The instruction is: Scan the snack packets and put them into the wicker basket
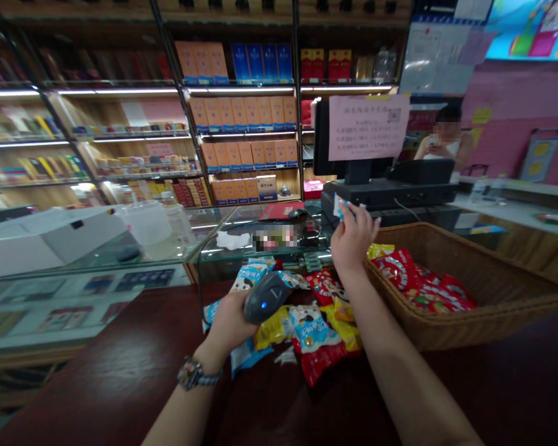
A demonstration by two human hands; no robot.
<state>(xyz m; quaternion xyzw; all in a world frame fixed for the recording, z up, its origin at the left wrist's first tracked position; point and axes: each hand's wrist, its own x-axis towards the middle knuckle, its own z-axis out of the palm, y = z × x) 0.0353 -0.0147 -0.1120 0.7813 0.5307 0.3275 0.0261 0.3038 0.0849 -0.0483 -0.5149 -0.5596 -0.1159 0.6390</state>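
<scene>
My left hand (231,322), with a watch on its wrist, is closed around a dark barcode scanner (266,298) whose blue light is lit. Beneath the scanner lies a heap of snack bags: a blue-and-white bag (310,325), a yellow bag (274,328) and a red bag (320,362) among several others. My right hand (354,238) is raised over the far side of the heap, near the monitor base. Between its thumb and fingers it pinches a small white-and-blue piece (338,207), too small to name.
On the right stands a wicker basket (469,328) with red snack bags (423,285) inside. A monitor (323,136) bearing a pink sheet rises behind. Left are a glass counter (167,282), a white box (51,241) and a plastic jug (144,223). Another person (444,139) is at the back right.
</scene>
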